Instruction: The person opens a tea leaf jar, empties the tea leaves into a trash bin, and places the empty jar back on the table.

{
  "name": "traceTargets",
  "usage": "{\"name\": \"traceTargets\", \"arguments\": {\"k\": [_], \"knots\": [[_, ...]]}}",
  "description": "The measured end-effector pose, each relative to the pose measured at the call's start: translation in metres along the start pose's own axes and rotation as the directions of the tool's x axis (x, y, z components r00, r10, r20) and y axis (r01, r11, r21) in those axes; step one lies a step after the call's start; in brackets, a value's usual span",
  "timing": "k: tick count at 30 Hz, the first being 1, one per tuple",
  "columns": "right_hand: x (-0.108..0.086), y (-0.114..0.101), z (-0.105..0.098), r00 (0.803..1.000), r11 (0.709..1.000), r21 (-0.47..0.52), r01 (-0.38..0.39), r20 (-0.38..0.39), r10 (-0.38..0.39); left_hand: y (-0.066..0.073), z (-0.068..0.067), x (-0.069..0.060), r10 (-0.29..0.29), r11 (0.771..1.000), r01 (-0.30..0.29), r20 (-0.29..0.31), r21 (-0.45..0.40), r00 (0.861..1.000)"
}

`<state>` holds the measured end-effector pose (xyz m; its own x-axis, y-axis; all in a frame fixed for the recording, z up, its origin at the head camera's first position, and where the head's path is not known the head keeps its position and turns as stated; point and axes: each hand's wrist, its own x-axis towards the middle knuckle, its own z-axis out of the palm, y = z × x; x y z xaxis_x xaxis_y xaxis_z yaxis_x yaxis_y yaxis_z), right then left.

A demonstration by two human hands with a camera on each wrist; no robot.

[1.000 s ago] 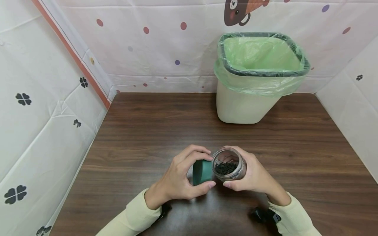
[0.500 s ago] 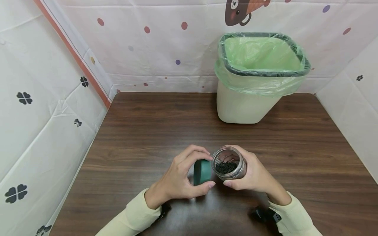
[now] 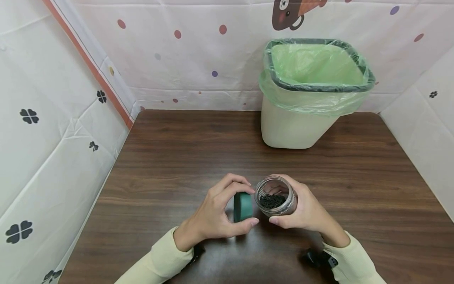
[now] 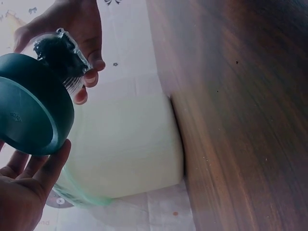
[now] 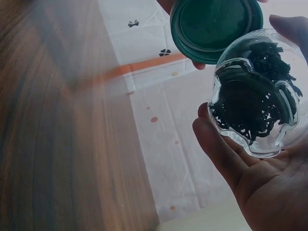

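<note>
My left hand (image 3: 220, 211) pinches a green screw lid (image 3: 243, 207) between thumb and fingers, the lid turned on its edge. Just right of it, my right hand (image 3: 303, 205) grips a clear jar (image 3: 293, 200), its uncovered mouth tilted up toward the head camera. Dark dry tea leaves (image 3: 272, 201) lie in the jar. Lid and jar are close together but apart in the head view. From the left wrist, the lid's outer top (image 4: 24, 115) shows; from the right wrist, its hollow inner side (image 5: 214, 24) and the jar's lobed base (image 5: 250, 115) are seen.
A cream trash bin (image 3: 298, 126) with a green liner bag (image 3: 319, 65) stands at the back right of the brown wooden table (image 3: 184, 157). Printed white cloth (image 3: 177, 63) hangs behind and along both sides.
The lid has turned slightly in my left hand and shifted a little right, more edge-on to the head camera. The right hand and jar stay almost still.
</note>
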<state>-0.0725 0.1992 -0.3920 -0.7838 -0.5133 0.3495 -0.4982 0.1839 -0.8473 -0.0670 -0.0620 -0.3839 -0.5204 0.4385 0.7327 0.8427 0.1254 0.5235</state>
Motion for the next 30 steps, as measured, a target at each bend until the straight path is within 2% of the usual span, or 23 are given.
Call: {"name": "traceTargets", "arguments": {"k": [5,15,22,30], "knots": [[0.0002,0.0005,-0.0001,0.999,0.999,-0.004,0.039,-0.018,-0.039,0.0005,-0.0001,-0.0015,-0.021,1.0,0.021,0.009,0.005,1.0],[-0.0026,-0.0001,-0.0012,1.0,1.0,-0.011,0.005,-0.024,-0.005,0.0003,0.001,-0.0019,-0.041,0.999,0.041,0.005,0.003,0.999],[-0.002,0.0003,-0.0018,0.999,0.999,-0.005,0.034,-0.03,-0.035,-0.0004,0.0016,-0.003,-0.045,0.999,0.045,-0.006,0.01,0.999],[-0.0012,-0.0006,-0.0034,0.999,0.999,-0.006,0.033,-0.034,-0.033,-0.0013,0.0019,-0.0049,-0.064,0.998,0.064,0.005,0.016,0.998]]}}
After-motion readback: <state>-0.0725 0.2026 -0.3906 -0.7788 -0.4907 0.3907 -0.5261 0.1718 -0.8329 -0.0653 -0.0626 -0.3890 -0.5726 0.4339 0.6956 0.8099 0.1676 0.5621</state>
